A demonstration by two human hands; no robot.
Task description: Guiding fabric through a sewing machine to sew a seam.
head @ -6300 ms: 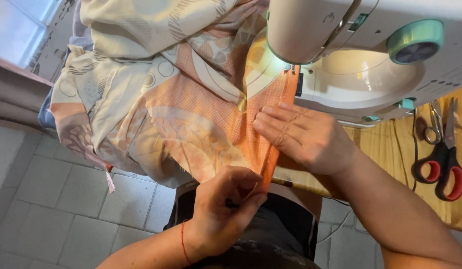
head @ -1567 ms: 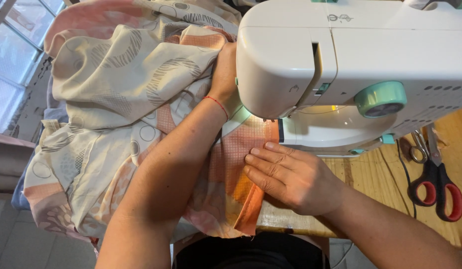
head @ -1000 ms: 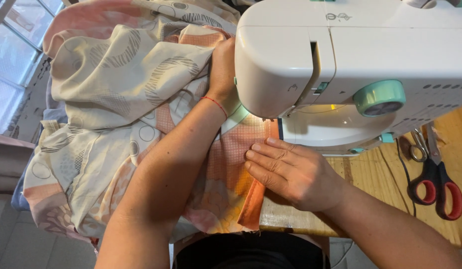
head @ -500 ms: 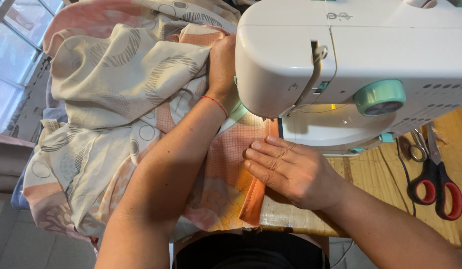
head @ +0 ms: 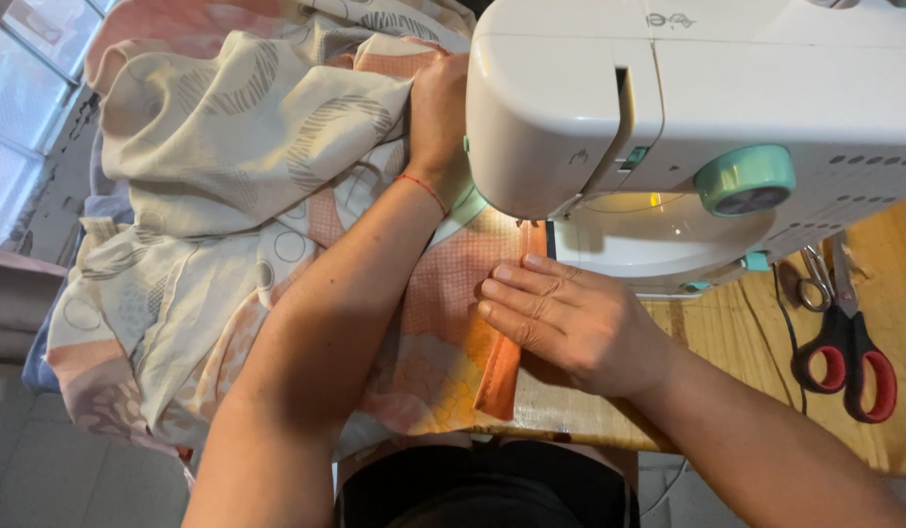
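Pressing orange fabric (head: 443, 323) beneath sewing machine (head: 687, 108)

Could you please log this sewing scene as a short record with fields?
left hand: resting on the patterned fabric behind the sewing machine
right hand: flat, pressing the fabric beside the orange zipper
grip: neither hand closed around anything
table: wooden, carrying the machine
scissors: red-handled, lying right of the machine, untouched
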